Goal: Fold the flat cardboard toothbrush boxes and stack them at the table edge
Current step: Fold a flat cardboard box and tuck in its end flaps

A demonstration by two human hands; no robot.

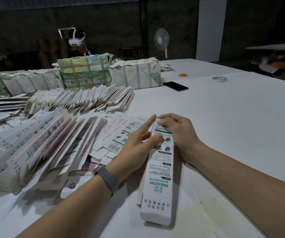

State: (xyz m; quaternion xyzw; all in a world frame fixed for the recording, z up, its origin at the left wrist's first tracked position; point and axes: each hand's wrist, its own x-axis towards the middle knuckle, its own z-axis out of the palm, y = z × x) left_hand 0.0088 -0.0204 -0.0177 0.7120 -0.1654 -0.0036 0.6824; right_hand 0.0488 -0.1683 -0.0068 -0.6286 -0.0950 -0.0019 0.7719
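A long white toothbrush box (159, 182) with green print lies lengthwise on the white table (232, 117), folded into shape, its far end between both hands. My left hand (136, 145) holds its left side, thumb on the top face and index finger stretched to the far end. My right hand (177, 133) pinches the far end flap with curled fingers. To the left lie flat unfolded boxes (119, 133) and a slanted pile of boxes (35, 146).
A fanned row of flat cardboard blanks (79, 100) and wrapped bundles (86, 73) fill the far left. A black phone (176, 86), a tape roll (220, 79) and rubber bands (184, 75) lie farther back. A person with a headset (77, 42) sits behind the bundles.
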